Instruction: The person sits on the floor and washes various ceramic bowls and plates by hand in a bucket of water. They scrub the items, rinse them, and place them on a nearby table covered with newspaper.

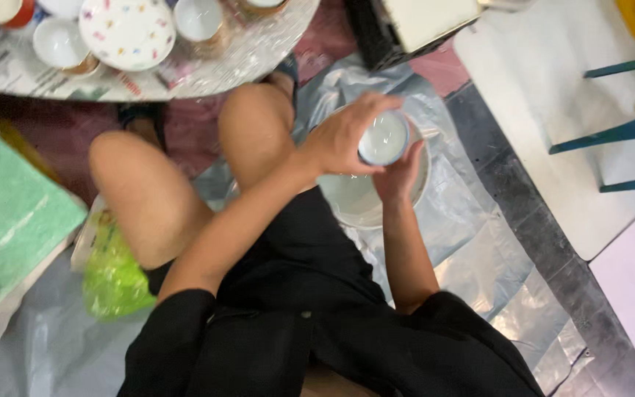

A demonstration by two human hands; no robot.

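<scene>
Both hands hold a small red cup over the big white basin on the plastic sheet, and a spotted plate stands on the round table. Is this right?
Not quite: the cup is white with a pale bluish rim, not red, as the head view shows. The rest holds: left hand and right hand hold it over the white basin on the plastic sheet, and the spotted plate stands on the round table.

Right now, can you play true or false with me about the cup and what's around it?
1. Both hands hold a small white cup. True.
2. The cup is above a pale basin. True.
3. The left hand rests on the knee. False: it grips the cup.
4. The spotted plate lies on the floor. False: it sits on the table.
5. A green bag lies by the leg. True.
</scene>
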